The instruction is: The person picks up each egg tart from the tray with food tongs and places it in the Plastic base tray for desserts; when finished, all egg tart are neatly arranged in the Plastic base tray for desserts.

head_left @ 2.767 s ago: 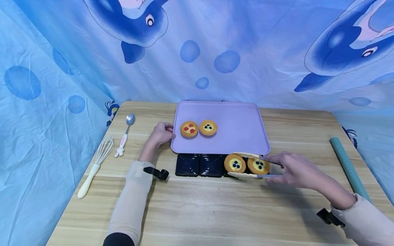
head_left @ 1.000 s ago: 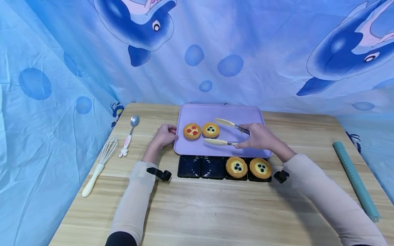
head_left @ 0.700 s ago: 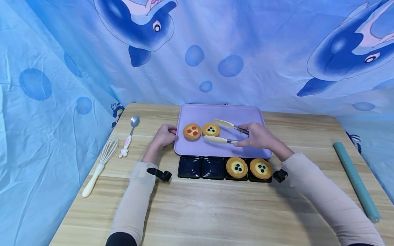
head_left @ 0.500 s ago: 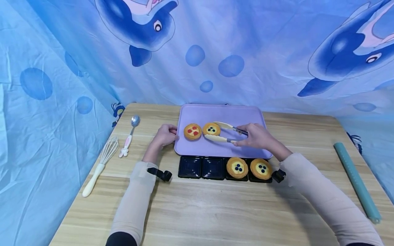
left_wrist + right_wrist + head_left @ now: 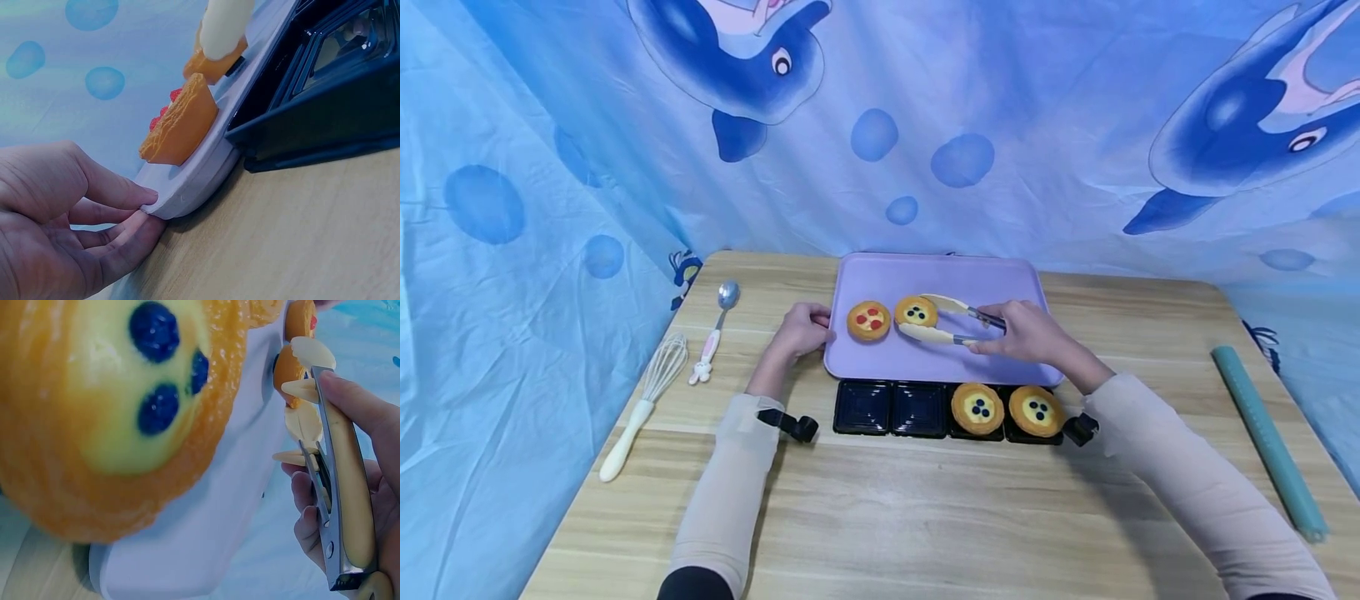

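Observation:
My left hand pinches the left edge of the lilac tray, thumb on top and fingers below, as the left wrist view shows. My right hand grips a pair of tongs with metal arms and cream tips. Those tips sit on either side of a blueberry tart on the tray, right at its crust. Just left of it lies a strawberry-topped tart. In front of the tray stands a row of black square containers; the two on the right bear blueberry tarts.
A spoon with a bunny handle and a cream whisk lie on the left of the wooden table. On the right is a green rolling pin. A blue dolphin-print curtain hangs behind.
My right hand has moved the tongs from the tarts in the black containers back to the lilac tray. Their tips have then closed in around the blueberry tart there. My left hand stays put.

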The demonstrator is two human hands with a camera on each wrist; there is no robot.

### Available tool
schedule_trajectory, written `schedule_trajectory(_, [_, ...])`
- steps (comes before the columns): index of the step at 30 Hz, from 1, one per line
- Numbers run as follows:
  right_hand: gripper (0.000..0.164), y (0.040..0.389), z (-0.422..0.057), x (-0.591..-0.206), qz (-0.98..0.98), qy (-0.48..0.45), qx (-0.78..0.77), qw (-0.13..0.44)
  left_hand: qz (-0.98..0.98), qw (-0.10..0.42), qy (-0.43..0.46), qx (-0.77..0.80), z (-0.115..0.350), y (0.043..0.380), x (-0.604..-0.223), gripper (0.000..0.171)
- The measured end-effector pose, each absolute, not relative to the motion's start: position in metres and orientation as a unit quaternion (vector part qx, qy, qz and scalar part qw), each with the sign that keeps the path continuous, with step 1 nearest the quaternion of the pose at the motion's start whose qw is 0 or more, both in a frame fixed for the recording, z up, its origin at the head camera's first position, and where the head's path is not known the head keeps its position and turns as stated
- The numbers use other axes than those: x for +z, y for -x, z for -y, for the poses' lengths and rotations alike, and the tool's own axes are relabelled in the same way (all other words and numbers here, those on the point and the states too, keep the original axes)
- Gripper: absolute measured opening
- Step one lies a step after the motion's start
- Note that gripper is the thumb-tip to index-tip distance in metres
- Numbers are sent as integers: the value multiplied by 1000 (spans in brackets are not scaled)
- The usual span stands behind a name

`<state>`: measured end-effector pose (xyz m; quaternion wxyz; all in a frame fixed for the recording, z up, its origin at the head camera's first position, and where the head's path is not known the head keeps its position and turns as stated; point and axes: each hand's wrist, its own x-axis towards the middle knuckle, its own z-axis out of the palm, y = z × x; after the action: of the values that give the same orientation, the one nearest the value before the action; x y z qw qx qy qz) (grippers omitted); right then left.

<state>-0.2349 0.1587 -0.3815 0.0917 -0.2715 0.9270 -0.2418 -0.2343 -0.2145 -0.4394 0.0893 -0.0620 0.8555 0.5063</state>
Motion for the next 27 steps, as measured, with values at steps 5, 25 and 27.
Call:
schedule_trajectory(5, [71, 233, -164, -374, -925, 274, -250, 83, -859, 86, 60, 502, 217, 235, -440, 44])
schedule_trajectory(25, [71, 164, -189, -343, -923, 319, -199, 75, -858, 91, 58, 502, 215, 235, -442, 47])
schedule_trajectory(27, [70, 158, -190, -343, -919, 328, -204, 79, -857, 90, 57, 503, 215, 235, -442, 47])
